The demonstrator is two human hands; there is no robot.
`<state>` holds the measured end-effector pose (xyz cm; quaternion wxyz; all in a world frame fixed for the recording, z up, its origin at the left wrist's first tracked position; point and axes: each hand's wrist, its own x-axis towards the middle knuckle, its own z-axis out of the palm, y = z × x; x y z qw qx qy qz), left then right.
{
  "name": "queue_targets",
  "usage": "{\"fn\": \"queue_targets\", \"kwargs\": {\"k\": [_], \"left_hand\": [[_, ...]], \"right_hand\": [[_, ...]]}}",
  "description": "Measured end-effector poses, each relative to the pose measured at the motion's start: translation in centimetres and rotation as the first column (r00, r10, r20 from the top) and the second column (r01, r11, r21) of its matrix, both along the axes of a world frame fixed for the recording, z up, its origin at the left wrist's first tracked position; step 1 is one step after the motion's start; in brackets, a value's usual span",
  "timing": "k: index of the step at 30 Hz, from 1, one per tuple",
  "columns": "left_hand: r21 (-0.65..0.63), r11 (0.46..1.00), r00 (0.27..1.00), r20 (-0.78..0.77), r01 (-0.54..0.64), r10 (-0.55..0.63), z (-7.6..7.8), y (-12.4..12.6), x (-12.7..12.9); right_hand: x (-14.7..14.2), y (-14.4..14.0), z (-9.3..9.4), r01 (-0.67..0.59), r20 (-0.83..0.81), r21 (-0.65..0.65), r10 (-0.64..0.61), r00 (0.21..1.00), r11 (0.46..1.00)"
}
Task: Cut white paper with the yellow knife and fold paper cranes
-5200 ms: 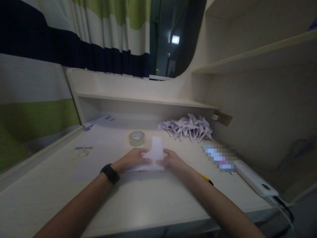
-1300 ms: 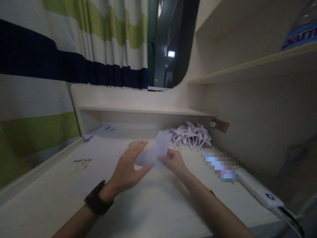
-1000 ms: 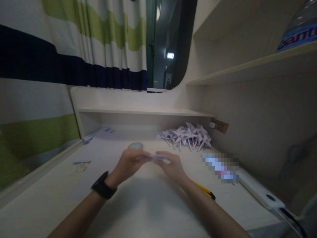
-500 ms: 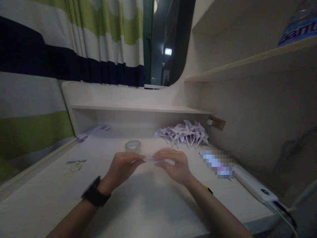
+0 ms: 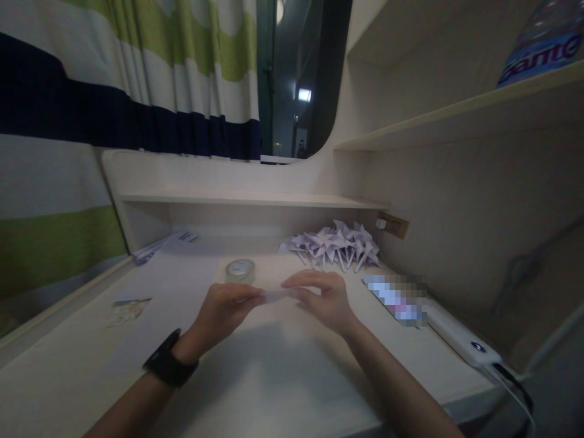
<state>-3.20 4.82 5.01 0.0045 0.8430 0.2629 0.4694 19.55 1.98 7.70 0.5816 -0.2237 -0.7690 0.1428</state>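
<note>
Since a second ago, both hands have drawn closer, pinching the paper edge-on above the bench. My left hand and right hand each grip one end, near the tape.

Single head view, looking forward and down, close over desk

pale folded paper, edge-on, above desk

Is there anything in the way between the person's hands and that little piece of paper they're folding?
Nothing visible. The left hand and right hand both pinch the folded paper between them, above the desk. The tape roll and the pile of folded paper shapes lie farther back.
</note>
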Motion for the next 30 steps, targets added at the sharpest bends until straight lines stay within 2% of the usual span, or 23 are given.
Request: {"fn": "queue_targets", "kwargs": {"k": [7,12,15,19,25,30], "left_hand": [[0.002,1.0,0.999,0.027,0.029,-0.029,0.1,-0.2,0.5],[-0.086,0.996,0.999,0.035,0.037,-0.034,0.3,-1.1,1.2],[-0.092,0.995,0.999,0.033,0.029,-0.026,0.2,-1.5,1.7],[-0.091,0.995,0.999,0.038,0.03,-0.027,0.1,-1.8,2.1],[-0.138,0.99,0.999,0.032,0.034,-0.029,0.3,-2.0,2.1],[-0.198,0.98,1.0,0.01,0.029,-0.028,0.3,-2.1,2.1]], "right_hand": [[-0.6,0.0,-0.3,0.114,-0.053,-0.029,-0.115,0.992,0.993],[-0.7,0.2,-0.6,0.183,-0.103,-0.066,-0.189,0.977,0.981],[-0.8,0.3,-0.7,0.217,-0.128,-0.086,-0.226,0.966,0.972],[-0.8,0.3,-0.9,0.21,-0.147,-0.117,-0.226,0.963,0.971],[-0.5,0.4,-0.8,0.137,-0.173,-0.201,-0.173,0.97,0.97],[-0.5,0.4,-0.8,0.168,-0.169,-0.196,-0.202,0.965,0.966]]}}
